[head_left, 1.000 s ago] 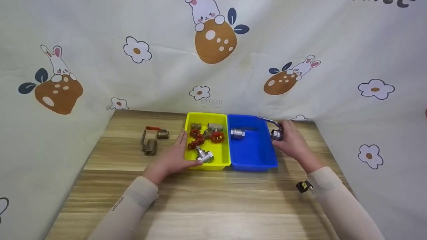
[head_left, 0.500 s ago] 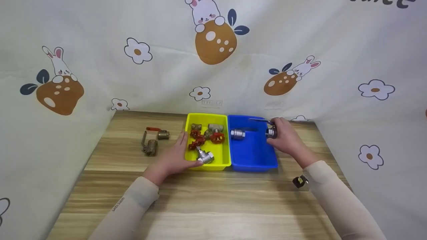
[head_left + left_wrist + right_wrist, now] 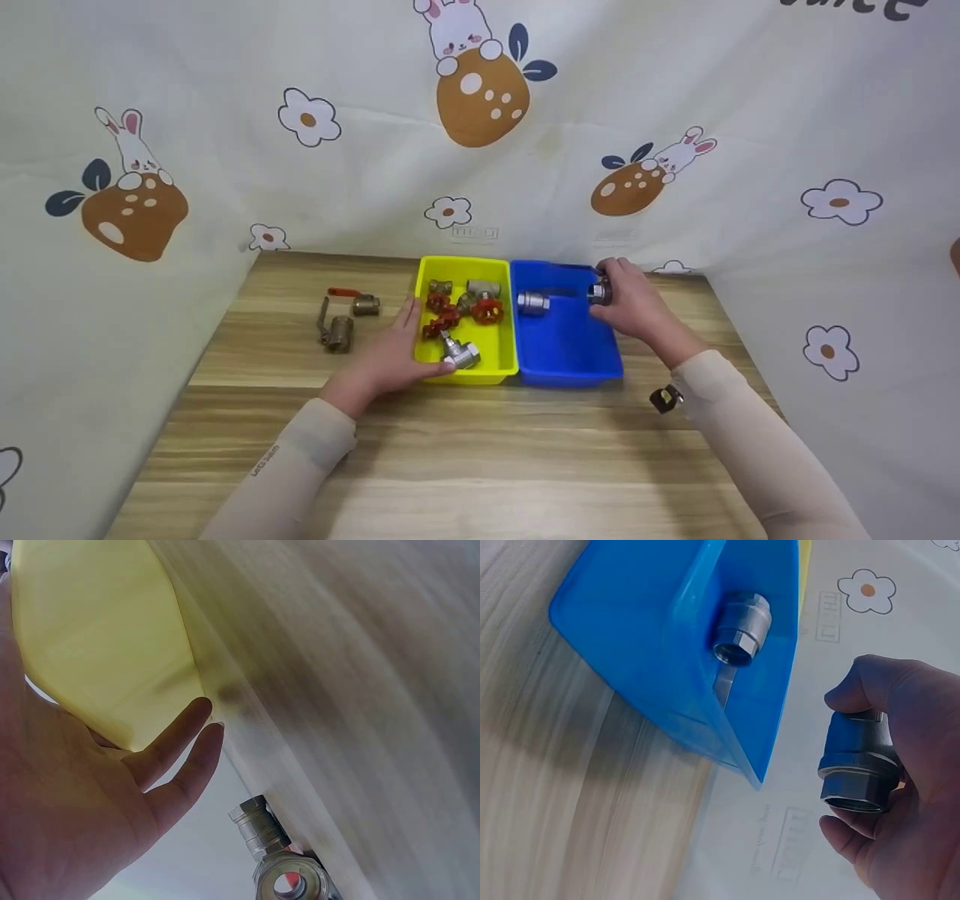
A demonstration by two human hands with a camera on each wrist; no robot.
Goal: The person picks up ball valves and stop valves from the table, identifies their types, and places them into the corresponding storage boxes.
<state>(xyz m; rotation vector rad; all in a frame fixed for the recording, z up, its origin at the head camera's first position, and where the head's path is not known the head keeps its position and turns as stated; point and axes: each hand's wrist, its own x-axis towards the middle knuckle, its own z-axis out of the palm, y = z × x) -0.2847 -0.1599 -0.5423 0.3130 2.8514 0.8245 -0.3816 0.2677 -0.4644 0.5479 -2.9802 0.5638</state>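
The right hand (image 3: 634,300) has its fingers and thumb curled round the body of a silver valve (image 3: 857,761), leaving its hexagonal end bare below them. It looks like solid metal: I'd expect it to be heavy for its size, stiff, hard to damage and a bit slick on the smooth barrel. The body seems the place to grip; the thin lever (image 3: 571,267), reaching out leftward past those fingers, would probably let the weight swing. Just left of and beneath the grip is the blue bin (image 3: 570,379), with another silver valve (image 3: 533,302) lying inside. Farther left, the left hand (image 3: 390,352) grasps no valve, its fingers extended along the yellow bin (image 3: 480,377); beyond them, two brass valves (image 3: 340,334) sit on the table (image 3: 480,457).
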